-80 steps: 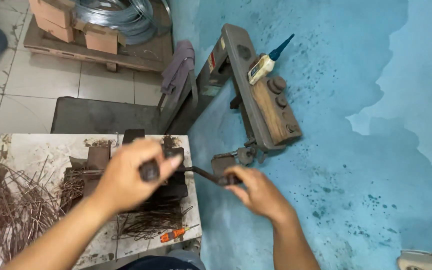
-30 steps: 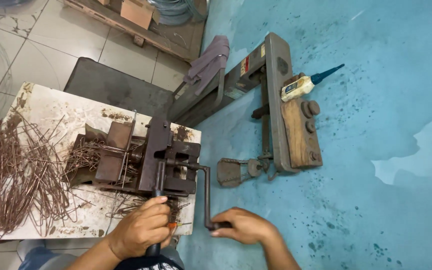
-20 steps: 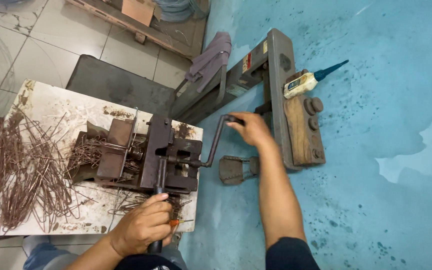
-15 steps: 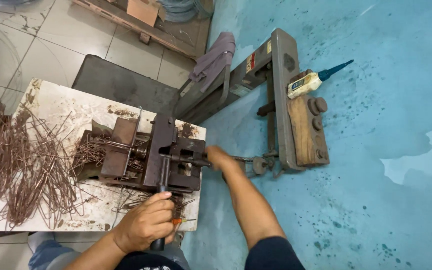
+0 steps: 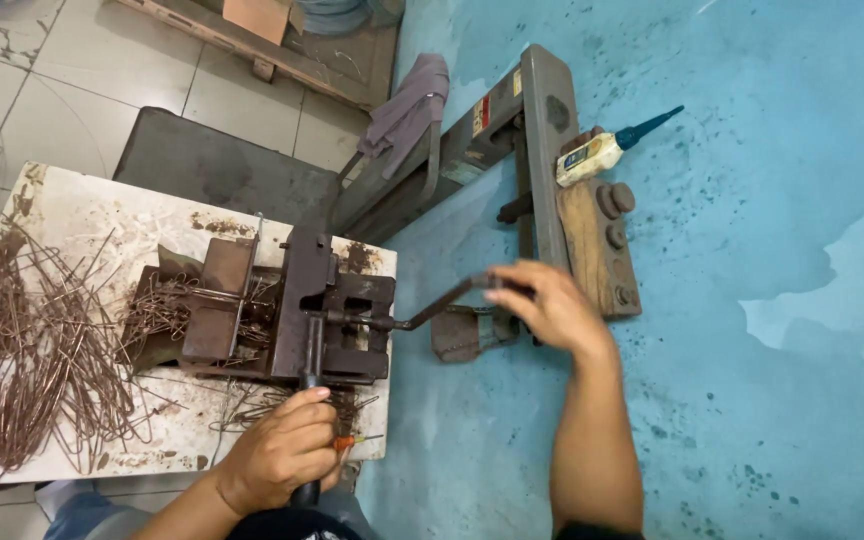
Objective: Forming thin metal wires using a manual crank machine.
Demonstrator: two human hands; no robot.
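Note:
A dark, rusty hand-cranked wire bending machine (image 5: 307, 310) sits on a worn white table (image 5: 102, 215). My right hand (image 5: 552, 310) grips the end of its crank handle (image 5: 439, 305), which sticks out to the right over the blue floor. Near the table's front edge my left hand (image 5: 282, 450) is closed around a black lever handle (image 5: 304, 490) running down from the machine. Bent rusty wire pieces (image 5: 167, 305) lie in the machine's left part and under its front.
A heap of rusty wire pieces (image 5: 22, 350) covers the table's left side. A small orange screwdriver (image 5: 344, 441) lies by my left hand. On the blue floor stands a metal frame with a wooden block (image 5: 592, 240), a glue bottle (image 5: 597, 152) and a grey cloth (image 5: 407, 105).
My right hand has kept turning the crank, swinging from low near the table, up and around, and now out to the right. My left hand has stayed on the lever.

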